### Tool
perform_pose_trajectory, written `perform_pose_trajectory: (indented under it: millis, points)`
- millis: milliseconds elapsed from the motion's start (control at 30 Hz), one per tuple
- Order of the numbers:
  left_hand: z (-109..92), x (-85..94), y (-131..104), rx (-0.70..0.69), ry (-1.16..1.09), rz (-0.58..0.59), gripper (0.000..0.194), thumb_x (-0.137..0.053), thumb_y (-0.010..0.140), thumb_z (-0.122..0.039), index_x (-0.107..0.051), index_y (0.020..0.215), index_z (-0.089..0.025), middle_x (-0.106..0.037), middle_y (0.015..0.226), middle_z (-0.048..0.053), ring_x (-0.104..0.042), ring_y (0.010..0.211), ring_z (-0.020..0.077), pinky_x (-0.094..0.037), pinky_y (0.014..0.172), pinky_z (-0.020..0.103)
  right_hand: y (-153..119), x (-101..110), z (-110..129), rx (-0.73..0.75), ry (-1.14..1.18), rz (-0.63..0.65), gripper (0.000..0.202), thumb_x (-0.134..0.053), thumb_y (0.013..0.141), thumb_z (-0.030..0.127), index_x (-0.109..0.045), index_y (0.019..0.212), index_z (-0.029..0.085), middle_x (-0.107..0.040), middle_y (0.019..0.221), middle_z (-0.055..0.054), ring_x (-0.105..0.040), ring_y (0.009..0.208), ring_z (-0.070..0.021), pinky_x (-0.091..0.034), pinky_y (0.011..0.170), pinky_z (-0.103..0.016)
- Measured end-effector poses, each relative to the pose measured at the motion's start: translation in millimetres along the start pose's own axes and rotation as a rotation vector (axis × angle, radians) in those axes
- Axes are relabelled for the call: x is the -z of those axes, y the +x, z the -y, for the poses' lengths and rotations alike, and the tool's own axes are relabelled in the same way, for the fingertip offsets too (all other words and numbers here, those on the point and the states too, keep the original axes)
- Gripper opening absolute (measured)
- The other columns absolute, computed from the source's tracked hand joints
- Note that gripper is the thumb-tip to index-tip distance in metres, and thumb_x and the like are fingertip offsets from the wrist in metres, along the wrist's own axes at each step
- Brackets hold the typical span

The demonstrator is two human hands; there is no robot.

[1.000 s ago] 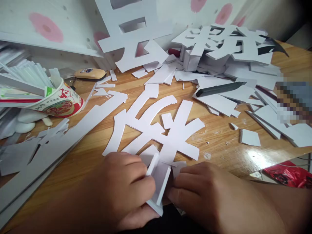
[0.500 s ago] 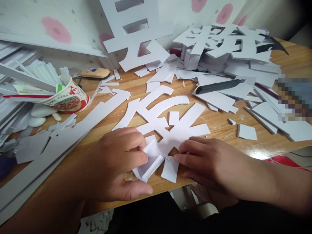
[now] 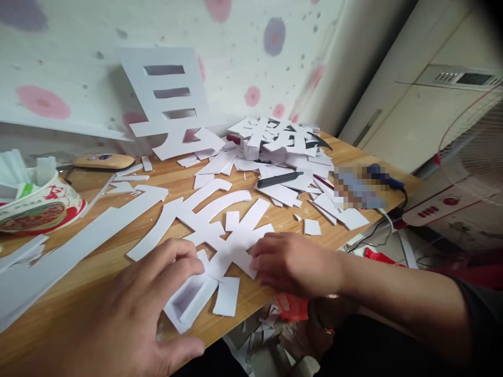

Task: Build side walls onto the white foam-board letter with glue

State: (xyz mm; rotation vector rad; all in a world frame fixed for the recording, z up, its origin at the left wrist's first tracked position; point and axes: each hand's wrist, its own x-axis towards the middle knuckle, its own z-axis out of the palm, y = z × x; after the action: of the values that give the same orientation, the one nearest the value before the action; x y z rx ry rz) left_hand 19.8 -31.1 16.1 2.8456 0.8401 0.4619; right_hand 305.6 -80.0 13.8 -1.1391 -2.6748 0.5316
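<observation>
A white foam-board character cutout point(image 3: 231, 243) lies flat on the table, with branching strokes and gaps. At its lower left, upright strips form a small open-topped trough point(image 3: 194, 301). My left hand point(image 3: 137, 303) rests beside the trough, fingers bent with their tips at its upper edge; the thumb stands well apart near the table edge. My right hand point(image 3: 294, 262) has its fingers curled together on the cutout's lower right stroke; its thumb is hidden. A short stroke point(image 3: 227, 296) of the cutout points toward the front edge between the hands.
A long white strip point(image 3: 86, 241) lies at the left, near a paper noodle cup point(image 3: 43, 201). Another cutout point(image 3: 168, 104) leans on the wall. Behind are piled scraps point(image 3: 220, 162) and a black-handled knife point(image 3: 280, 179). A fan point(image 3: 475, 152) stands at the right.
The view has swung up and to the right, bringing the fan and cabinet into sight. My right hand has shifted slightly along the cutout's edge; my left hand stays by the trough.
</observation>
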Motion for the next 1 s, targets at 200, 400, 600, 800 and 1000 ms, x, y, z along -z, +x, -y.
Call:
perform_pose_trajectory:
  millis: [200,400,600,800,1000]
  points:
    - [-1,-1.6,-1,0.09,0.055,0.173,0.061,-0.07,0.068,-0.047,-0.045,0.121,-0.029,-0.053,0.128,0.006,-0.058,0.109,0.0305,-0.049,0.083,0.038,-36,12,-15,-0.148,0.002,-0.167,0.018,-0.054,0.091,0.024,-0.066,0.102,0.015,-0.065,0.098,-0.01,-0.062,0.089,-0.0183,-0.049,0.08,-0.031]
    - [-6,8.6,0,0.255,-0.005,0.237,0.049,-0.065,0.073,-0.044,-0.049,0.117,-0.03,-0.067,0.108,0.003,-0.066,0.087,0.0275,-0.049,0.068,0.034,-52,8,-20,-0.206,-0.091,-0.202,0.018,-0.055,0.091,0.025,-0.066,0.102,0.016,-0.065,0.098,-0.009,-0.062,0.088,-0.0195,-0.05,0.079,-0.034]
    - [17,40.3,1,0.288,-0.086,0.094,0.046,-0.067,0.071,-0.042,-0.053,0.113,-0.029,-0.065,0.115,0.003,-0.064,0.096,0.0271,-0.051,0.079,0.037,-39,3,-34,-0.258,-0.177,-0.318,0.033,-0.058,0.089,0.029,-0.061,0.12,0.018,-0.059,0.12,-0.012,-0.057,0.108,-0.0231,-0.048,0.094,-0.041]
    - [68,57.1,-3,0.286,-0.527,-0.012,0.051,-0.078,0.065,-0.032,-0.056,0.111,-0.025,-0.062,0.119,0.004,-0.06,0.11,0.0241,-0.052,0.086,0.028,-10,3,-35,-0.261,-0.115,-0.218,0.048,-0.06,0.087,0.041,-0.054,0.13,0.02,-0.055,0.129,-0.013,-0.054,0.116,-0.0251,-0.046,0.099,-0.042]
    - [86,46.5,-1,0.215,-0.848,0.011,0.038,-0.082,0.062,-0.022,-0.065,0.095,-0.018,-0.066,0.103,0.006,-0.063,0.099,0.0191,-0.052,0.086,0.032,11,-7,-19,-0.182,-0.266,-0.103,0.052,-0.062,0.083,0.044,-0.057,0.126,0.017,-0.06,0.126,-0.013,-0.057,0.113,-0.0296,-0.049,0.094,-0.046]
